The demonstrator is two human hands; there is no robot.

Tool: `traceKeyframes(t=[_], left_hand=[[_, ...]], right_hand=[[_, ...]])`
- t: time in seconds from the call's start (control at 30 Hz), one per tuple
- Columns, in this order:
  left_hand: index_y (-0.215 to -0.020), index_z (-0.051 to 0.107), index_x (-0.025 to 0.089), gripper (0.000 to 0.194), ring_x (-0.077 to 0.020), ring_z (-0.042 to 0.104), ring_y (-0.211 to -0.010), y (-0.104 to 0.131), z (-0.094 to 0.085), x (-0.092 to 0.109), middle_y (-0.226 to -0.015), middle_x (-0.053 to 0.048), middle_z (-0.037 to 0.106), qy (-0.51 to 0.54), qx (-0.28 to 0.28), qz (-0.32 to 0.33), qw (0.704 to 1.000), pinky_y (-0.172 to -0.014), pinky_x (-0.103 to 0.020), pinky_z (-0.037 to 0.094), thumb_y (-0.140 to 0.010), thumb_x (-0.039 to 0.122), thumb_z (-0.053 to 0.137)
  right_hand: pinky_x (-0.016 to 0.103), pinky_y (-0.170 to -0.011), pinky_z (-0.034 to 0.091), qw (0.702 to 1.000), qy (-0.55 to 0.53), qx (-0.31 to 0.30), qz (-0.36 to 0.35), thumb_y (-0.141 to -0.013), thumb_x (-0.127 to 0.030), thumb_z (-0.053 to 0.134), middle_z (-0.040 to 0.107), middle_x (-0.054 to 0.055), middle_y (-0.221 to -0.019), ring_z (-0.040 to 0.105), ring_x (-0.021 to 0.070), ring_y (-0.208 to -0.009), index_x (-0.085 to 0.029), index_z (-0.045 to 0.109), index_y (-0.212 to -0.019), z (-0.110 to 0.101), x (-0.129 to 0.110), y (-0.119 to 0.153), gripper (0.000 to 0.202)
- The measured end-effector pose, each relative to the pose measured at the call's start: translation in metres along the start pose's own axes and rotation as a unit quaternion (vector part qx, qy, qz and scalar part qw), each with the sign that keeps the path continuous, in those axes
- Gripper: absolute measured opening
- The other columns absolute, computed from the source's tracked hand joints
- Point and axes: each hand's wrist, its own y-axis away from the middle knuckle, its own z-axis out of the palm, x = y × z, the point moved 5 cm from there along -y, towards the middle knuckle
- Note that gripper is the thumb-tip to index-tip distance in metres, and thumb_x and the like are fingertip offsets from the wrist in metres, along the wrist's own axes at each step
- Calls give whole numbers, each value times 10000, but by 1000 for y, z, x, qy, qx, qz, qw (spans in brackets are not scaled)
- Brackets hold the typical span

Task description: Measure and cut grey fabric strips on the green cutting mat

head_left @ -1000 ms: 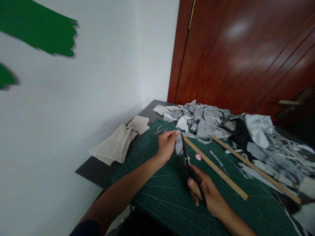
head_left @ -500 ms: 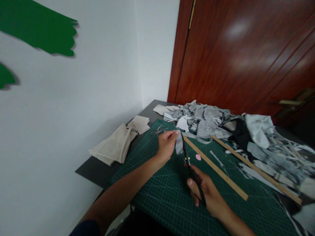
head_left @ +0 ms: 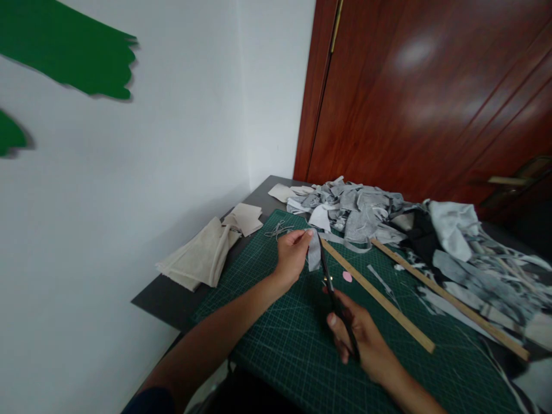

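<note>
A small grey cloth strip (head_left: 314, 256) hangs from the pinched fingertips of my left hand (head_left: 293, 253), above the green cutting mat (head_left: 276, 339). Black scissors (head_left: 326, 273) are gripped in my right hand (head_left: 360, 333), with fingers around the handles. Their blades point up and away, right beside the strip's right edge; whether they touch it is hard to tell. A pink round piece (head_left: 347, 276) lies on the mat to the right of the scissors.
Two wooden rulers (head_left: 379, 297) (head_left: 448, 299) lie slanted on the right. Heaped grey and white scraps (head_left: 362, 210) line the table's back and right. Beige cloth (head_left: 198, 253) rests at the left edge, with thin threads (head_left: 278, 229) nearby. A white wall and a wooden door stand behind.
</note>
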Motion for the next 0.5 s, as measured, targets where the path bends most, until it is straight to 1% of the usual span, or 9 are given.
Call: traceKeyframes(t=[0.13,0.23,0.4,0.5], left_hand=[[-649,663,151,445,-95,405,-554,1,0,0,-586,27,490,9,4,-15,1000,-513,-229,303,-753,561,800],[-675,681,145,443,-94,419,-563,2,2,-1,-604,22,505,16,-10,-27,999,-516,-227,311,-743,563,812],[-671,689,138,467,-81,395,-549,5,4,-5,-588,28,492,15,-31,-40,999,-500,-216,277,-715,580,834],[-666,681,137,495,-84,426,-549,7,7,-8,-599,21,520,36,-41,-70,996,-497,-212,310,-656,593,872]], right_hand=[[202,-339,362,1000,1,5,8,-786,-843,632,447,-119,-481,402,92,-323,-102,460,-1443,-3,3,1,1005],[198,-339,353,1000,1,10,2,-793,-850,617,472,-111,-487,413,94,-320,-106,454,-1441,-4,5,0,999],[200,-355,343,1000,6,12,-9,-816,-841,598,445,-120,-473,389,91,-331,-101,466,-1416,-4,0,-1,961],[203,-360,344,1000,3,11,-16,-815,-824,622,437,-120,-496,373,84,-346,-108,478,-1405,-4,-4,-1,939]])
